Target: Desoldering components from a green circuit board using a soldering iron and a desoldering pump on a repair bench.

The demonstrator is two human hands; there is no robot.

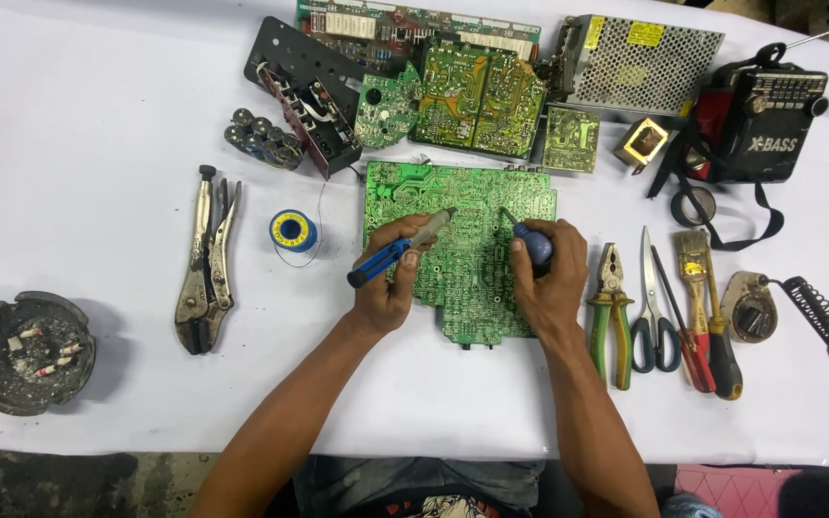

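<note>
A large green circuit board (pixel 462 206) lies solder side up in the middle of the white-covered table. My left hand (pixel 390 278) rests on the board's left part and is shut on a blue-handled soldering iron (pixel 397 249), whose tip points up and right over the board. My right hand (pixel 549 273) rests on the board's right part and is shut on a blue-handled tool (pixel 530 240), probably a screwdriver, whose tip points up and left. The two tips are a short way apart above the board's centre.
Left of the board lie a solder spool (pixel 293 230), locking pliers (pixel 208 259), a battery pack (pixel 263 137) and an ashtray (pixel 29 352). Pliers (pixel 609 307), scissors (pixel 652 307), a brush (pixel 693 264), a screwdriver (pixel 722 350) and an iron stand (pixel 822 312) lie on the right. Other boards (pixel 477 96), a mesh power supply (pixel 640 62) and a radio (pixel 769 125) line the far edge.
</note>
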